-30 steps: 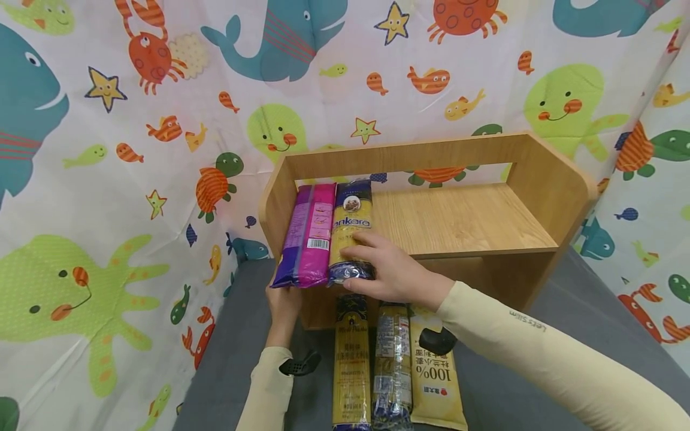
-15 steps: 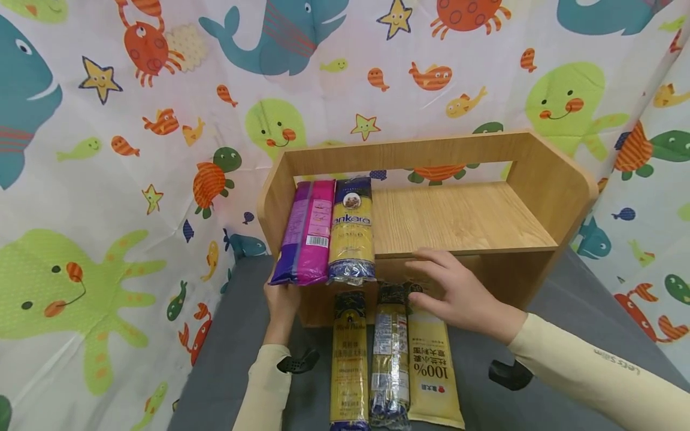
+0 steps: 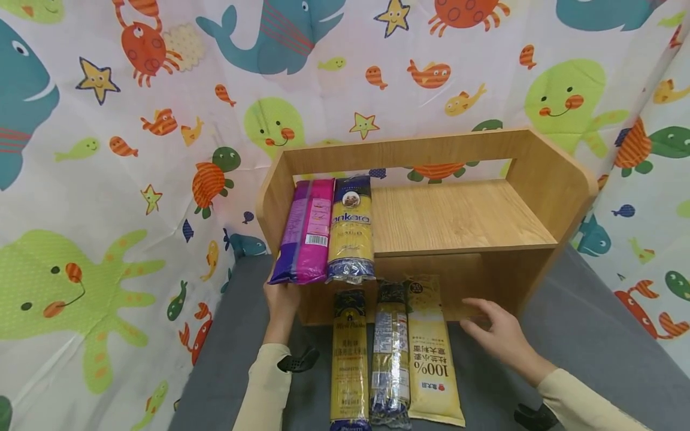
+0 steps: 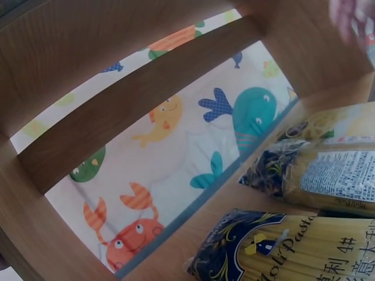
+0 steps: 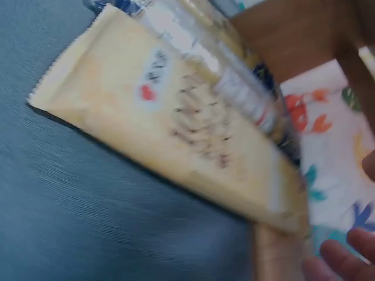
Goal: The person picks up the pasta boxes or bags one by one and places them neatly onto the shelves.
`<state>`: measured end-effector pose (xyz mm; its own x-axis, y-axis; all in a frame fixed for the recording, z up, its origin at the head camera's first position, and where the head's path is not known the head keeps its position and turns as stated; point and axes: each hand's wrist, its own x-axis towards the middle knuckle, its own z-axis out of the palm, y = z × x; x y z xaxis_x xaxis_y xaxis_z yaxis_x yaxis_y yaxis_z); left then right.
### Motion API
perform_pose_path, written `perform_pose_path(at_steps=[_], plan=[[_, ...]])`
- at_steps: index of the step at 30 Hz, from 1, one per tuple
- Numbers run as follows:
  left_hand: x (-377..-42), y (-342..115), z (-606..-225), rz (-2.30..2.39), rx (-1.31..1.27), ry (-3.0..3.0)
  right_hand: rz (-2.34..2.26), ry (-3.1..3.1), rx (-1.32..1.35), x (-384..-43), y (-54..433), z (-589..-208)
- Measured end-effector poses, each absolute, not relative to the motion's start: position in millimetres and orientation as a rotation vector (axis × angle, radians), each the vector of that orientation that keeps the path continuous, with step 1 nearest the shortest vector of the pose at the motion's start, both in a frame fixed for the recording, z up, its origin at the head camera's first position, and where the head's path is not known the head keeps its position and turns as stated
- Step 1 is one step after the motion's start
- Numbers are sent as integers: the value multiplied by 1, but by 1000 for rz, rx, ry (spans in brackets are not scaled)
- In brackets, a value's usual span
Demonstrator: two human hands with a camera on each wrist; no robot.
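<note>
Below the lower end of a purple-pink packet, my left hand is at the left side panel of a wooden shelf; its fingers are hidden. My right hand hovers with relaxed, parted fingers in front of the lower compartment, holding nothing. A yellow Ankara pasta packet lies beside the purple-pink one on the upper board. Lying side by side in front are a Moli Pasta packet, a clear spaghetti packet and a cream packet, their far ends reaching into the lower compartment.
The shelf's upper board extends to the right of the Ankara packet. A grey cloth covers the table. Behind stands a curtain with printed sea animals.
My right hand has left the Ankara packet and moved right and down, past the cream packet. My left hand stays at the shelf's left side.
</note>
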<state>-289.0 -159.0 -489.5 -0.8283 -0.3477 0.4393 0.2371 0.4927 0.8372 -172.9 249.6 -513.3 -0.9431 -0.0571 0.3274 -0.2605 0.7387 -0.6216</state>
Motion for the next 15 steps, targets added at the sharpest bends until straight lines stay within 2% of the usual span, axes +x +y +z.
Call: perform_pose_path(at_steps=[7,15], plan=[[-291,-161,-491,-1310,55,-2141,1459,-2860,-139,-164,248,-552],[-291,-160,-491,-1309,32,-2125,1709,-2774,-321,-155,232,-574]])
